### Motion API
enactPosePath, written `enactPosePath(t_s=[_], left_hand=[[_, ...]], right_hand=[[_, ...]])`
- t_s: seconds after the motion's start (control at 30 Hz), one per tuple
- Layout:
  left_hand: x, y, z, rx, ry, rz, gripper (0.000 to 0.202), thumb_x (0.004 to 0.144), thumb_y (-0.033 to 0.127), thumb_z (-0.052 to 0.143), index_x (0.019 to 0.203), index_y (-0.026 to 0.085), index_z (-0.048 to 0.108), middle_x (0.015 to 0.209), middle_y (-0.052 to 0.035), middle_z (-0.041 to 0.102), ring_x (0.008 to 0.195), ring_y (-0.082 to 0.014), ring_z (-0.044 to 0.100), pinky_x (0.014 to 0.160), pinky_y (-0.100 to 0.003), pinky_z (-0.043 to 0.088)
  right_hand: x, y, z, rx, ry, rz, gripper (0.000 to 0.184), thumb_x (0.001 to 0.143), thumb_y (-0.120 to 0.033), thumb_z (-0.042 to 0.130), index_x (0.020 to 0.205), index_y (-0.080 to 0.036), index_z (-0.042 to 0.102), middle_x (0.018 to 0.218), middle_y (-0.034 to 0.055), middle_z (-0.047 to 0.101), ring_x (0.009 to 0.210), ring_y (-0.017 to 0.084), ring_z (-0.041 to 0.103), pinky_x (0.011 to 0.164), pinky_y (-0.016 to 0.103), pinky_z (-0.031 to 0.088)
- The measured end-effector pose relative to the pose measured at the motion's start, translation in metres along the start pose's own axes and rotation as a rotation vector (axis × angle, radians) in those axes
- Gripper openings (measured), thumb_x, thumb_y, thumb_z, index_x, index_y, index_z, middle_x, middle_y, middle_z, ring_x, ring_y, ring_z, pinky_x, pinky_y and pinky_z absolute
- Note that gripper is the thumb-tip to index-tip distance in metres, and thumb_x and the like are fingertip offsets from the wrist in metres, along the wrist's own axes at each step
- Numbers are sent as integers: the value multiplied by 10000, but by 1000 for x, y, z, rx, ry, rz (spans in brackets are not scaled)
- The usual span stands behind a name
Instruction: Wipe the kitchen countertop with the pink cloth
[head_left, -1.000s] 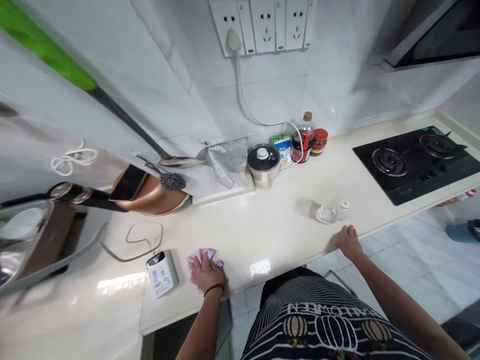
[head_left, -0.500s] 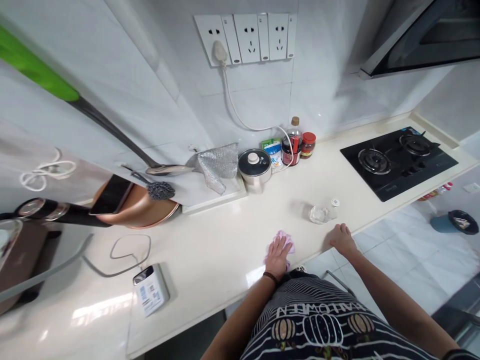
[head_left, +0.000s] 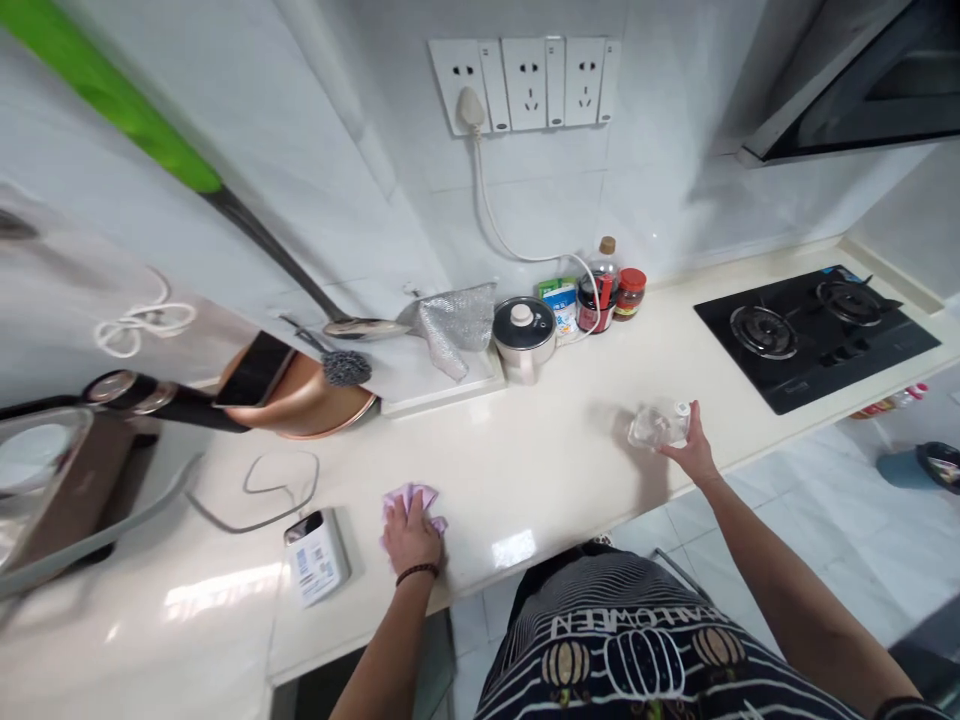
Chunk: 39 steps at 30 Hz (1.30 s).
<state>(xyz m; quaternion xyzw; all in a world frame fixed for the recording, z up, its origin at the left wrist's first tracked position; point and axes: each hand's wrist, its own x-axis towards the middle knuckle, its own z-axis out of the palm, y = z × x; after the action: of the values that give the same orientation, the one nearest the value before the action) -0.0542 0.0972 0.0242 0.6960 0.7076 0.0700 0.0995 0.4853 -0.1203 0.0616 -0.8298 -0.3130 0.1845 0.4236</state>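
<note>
My left hand [head_left: 411, 540] presses down on a crumpled pink-purple cloth [head_left: 409, 496] on the cream countertop [head_left: 540, 440], fingers over it. To its left, close by, lies a white power bank [head_left: 319, 565] with a cable attached. My right hand [head_left: 694, 450] is at the counter's front edge, thumb and fingers around the near end of a small clear glass container [head_left: 652, 427] with a white cap. Whether the container is raised off the counter is hard to tell.
At the wall stand a lidded electric pot [head_left: 523, 335], a sauce bottle [head_left: 598, 290] and a red-lidded jar [head_left: 631, 292]. A black gas hob [head_left: 814, 330] is on the right. A copper-coloured pan [head_left: 315, 400] leans at left, below a green-handled ladle [head_left: 277, 250].
My left hand has slid the cloth leftward along the counter towards the power bank. My right hand has gone from resting on the counter edge to taking hold of the glass container.
</note>
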Motion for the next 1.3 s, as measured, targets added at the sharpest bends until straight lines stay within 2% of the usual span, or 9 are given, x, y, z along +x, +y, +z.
enactPosePath(t_s=[0.17,0.27,0.4,0.53,0.63,0.83,0.93,1.13,1.3], left_hand=[[-11,11,-6,-10,-24,-24,573,909,116,544,1479,147,596,1653,-207,463,1555,-354,383,1205,-538,389],[-12,15,-9,-37,-40,-30,605,890,105,581,1493,140,578,1659,-221,447,1573,-366,356,1229,-547,361],[-13,14,-8,-67,-47,-44,613,897,98,581,1508,141,568,1680,-219,417,1602,-361,307,1256,-549,331],[-15,11,-3,-82,-48,-52,626,894,101,582,1518,151,566,1689,-213,409,1617,-362,280,1275,-560,306],[-14,9,0,-88,-57,-58,653,880,110,594,1529,169,563,1699,-207,399,1626,-364,260,1283,-573,296],[-17,6,5,-87,-63,-51,644,894,106,562,1536,151,557,1712,-204,379,1633,-363,245,1287,-560,291],[-39,5,14,-69,-68,58,658,893,96,540,1550,147,543,1720,-201,364,1638,-368,228,1287,-573,288],[-103,27,48,-69,-365,688,749,797,43,583,1510,273,609,1682,-128,454,1619,-353,293,1280,-596,304],[-107,103,77,-156,-614,1156,763,819,139,657,1550,333,552,1696,-77,441,1632,-316,272,1302,-604,247]], right_hand=[[13,-42,20,-23,-26,-50,1048,590,-548,857,1500,-189,480,1409,175,664,1260,346,641,1119,527,497],[-1,-75,45,-181,-220,-346,838,626,-334,805,1426,-210,589,1396,151,650,1295,344,590,1150,516,454],[-49,-115,92,-496,-584,-650,796,650,-101,694,1429,-254,645,1366,127,647,1311,328,541,1170,502,387],[-94,-132,127,-679,-709,-648,770,710,-49,651,1445,-279,642,1336,125,646,1267,310,531,1169,492,360],[-107,-133,136,-705,-749,-635,749,724,-48,650,1437,-278,647,1326,132,638,1254,311,523,1188,492,336],[-88,-119,113,-558,-659,-637,800,661,-33,649,1429,-256,639,1352,118,630,1301,314,521,1282,570,220],[-64,-102,87,-349,-546,-591,742,677,-166,734,1407,-233,623,1369,128,635,1358,345,513,1272,602,267],[-16,-53,31,2,-92,-236,863,636,-489,852,1397,-224,545,1415,144,633,1305,341,596,1154,572,464],[-3,-29,10,119,102,43,945,562,-584,885,1366,-235,531,1352,146,674,1214,327,645,1068,560,527]])
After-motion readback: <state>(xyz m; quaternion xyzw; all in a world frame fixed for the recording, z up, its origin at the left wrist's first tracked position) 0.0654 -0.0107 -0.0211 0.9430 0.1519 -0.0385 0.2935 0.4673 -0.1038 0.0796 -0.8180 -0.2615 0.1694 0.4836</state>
